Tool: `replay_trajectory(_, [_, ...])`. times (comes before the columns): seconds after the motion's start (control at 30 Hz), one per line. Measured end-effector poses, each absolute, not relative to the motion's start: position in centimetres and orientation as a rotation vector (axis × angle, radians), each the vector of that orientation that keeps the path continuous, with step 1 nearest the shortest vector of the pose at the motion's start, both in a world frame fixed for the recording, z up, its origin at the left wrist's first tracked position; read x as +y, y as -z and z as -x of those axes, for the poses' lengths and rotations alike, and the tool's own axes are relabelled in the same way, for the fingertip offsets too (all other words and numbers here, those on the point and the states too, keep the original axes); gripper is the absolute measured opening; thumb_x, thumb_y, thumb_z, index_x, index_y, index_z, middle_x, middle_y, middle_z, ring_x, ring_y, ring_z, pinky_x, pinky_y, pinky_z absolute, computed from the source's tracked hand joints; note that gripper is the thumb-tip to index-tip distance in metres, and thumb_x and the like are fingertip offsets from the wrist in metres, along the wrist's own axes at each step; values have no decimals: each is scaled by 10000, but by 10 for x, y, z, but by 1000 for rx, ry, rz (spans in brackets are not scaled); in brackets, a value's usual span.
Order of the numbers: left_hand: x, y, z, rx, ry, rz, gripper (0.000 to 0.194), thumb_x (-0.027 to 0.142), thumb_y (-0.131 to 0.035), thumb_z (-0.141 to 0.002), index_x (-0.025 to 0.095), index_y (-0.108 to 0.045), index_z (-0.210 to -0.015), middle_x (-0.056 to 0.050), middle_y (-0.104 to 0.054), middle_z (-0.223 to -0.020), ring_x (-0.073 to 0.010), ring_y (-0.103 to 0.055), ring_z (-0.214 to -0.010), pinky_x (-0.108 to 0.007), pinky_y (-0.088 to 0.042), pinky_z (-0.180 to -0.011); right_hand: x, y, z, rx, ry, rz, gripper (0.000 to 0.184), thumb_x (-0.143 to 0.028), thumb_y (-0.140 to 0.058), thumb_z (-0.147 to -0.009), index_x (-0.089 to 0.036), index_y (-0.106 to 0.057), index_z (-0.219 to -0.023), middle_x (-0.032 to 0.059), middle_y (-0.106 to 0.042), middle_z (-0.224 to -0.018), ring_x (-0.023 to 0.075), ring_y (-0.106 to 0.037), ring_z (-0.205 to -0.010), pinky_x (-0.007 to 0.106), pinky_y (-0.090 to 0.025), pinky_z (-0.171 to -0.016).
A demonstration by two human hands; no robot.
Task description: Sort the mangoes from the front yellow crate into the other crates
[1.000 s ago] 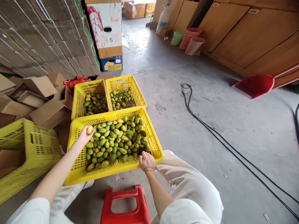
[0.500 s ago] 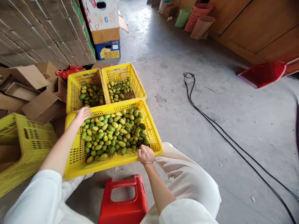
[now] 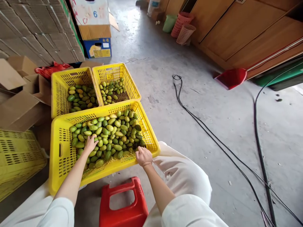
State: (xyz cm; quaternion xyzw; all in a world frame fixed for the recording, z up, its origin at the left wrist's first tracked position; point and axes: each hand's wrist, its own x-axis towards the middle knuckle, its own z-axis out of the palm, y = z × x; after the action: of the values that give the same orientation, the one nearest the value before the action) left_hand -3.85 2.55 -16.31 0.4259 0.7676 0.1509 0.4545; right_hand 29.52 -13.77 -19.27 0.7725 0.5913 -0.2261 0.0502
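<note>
A large yellow crate (image 3: 55, 148) full of green and yellowish fruits (image 3: 113, 132) rests tilted against my knees. My left hand (image 3: 90, 145) is inside it at the left, with the fingers curled over a green fruit on the heap. At the crate's near right corner, my right hand (image 3: 143, 156) is closed on the rim. Beyond the big crate stand two smaller yellow crates side by side. The left crate (image 3: 56, 94) holds larger green fruits and the right crate (image 3: 132, 90) holds smaller ones.
A red plastic stool (image 3: 123, 201) sits between my legs. Open cardboard boxes (image 3: 19, 107) and another yellow crate (image 3: 16, 154) lie at the left, below stacked flat cartons (image 3: 35, 28). Black cables (image 3: 201, 126) cross the concrete floor on the right, near a red dustpan (image 3: 230, 78).
My left hand carried a yellowish fruit up to the far left crate, let it go, then came back down onto the heap. My right hand stayed on the rim. The view shifted right.
</note>
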Motion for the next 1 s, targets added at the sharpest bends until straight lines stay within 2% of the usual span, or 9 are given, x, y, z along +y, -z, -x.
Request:
replay_trajectory(0.17, [13,139,67,1943,-329,-924,511,90,-988,-786,324,-548,-900,-5,-594,-892,-346,-760,-1073,-318,-584,-889,-129,177,-290,1661,769,-2308,324,-223,-611,-1218,-238,-932,-1180,138,-966,-1251,267,-891,-1197,308,-524,-901])
replay_trajectory(0.27, [-2,115,81,1971,-294,-798,334,167,-882,-929,314,-582,-926,11,-604,-795,-278,-673,-752,-315,-498,-683,-114,172,-292,1577,815,-2279,362,-268,-597,-1252,-245,-956,-1212,155,-972,-1284,291,-919,-1226,324,-566,-917])
replay_trajectory(0.37, [-20,89,93,1937,-301,-724,235,259,-828,-1007,285,-614,-912,-12,-653,-734,-226,-626,-628,-271,-421,-597,-86,175,-298,1489,844,-2262,309,-276,-659,-1244,-228,-960,-1198,184,-957,-1280,319,-935,-1231,347,-630,-947])
replay_trajectory(0.47, [-43,70,105,1859,-372,-729,367,378,-1033,-868,250,-701,-957,-28,-730,-770,-190,-637,-638,-232,-427,-600,-56,186,-301,1473,801,-2293,280,-386,-780,-1265,-222,-887,-1466,175,-887,-1496,316,-888,-1334,449,-724,-1121])
replay_trajectory(0.5, [-51,66,108,1816,-402,-744,468,410,-1115,-764,243,-732,-976,-26,-740,-774,-183,-624,-632,-231,-411,-588,-48,190,-301,1483,785,-2302,406,-467,-861,-1236,-221,-834,-1558,152,-843,-1582,319,-862,-1360,533,-753,-1161])
replay_trajectory(0.6, [-70,59,107,1646,-561,-842,646,537,-1193,-624,248,-761,-1008,29,-673,-734,-158,-547,-584,-239,-352,-560,-37,207,-300,1507,741,-2315,505,-483,-905,-1210,-218,-796,-1627,156,-804,-1647,339,-845,-1400,574,-763,-1173])
replay_trajectory(0.7, [-71,50,91,1727,-513,-845,562,477,-1184,-639,289,-768,-967,65,-567,-659,-210,-567,-601,-279,-392,-566,-34,223,-301,1542,710,-2296,495,-485,-898,-1214,-232,-799,-1629,159,-795,-1667,340,-838,-1415,571,-757,-1184])
replay_trajectory(0.83, [-59,28,74,1767,-516,-954,425,319,-1146,-652,326,-793,-888,-40,-791,-868,-353,-788,-918,-347,-592,-722,-28,235,-311,1559,709,-2261,491,-487,-891,-1218,-234,-799,-1629,158,-795,-1670,339,-837,-1414,576,-757,-1187])
replay_trajectory(1.0, [-51,11,81,1831,-537,-1058,326,262,-1105,-722,332,-848,-911,-51,-855,-973,-353,-806,-965,-354,-635,-819,-24,234,-324,1509,831,-2247,506,-488,-898,-1213,-224,-796,-1632,162,-796,-1663,341,-839,-1410,577,-758,-1183])
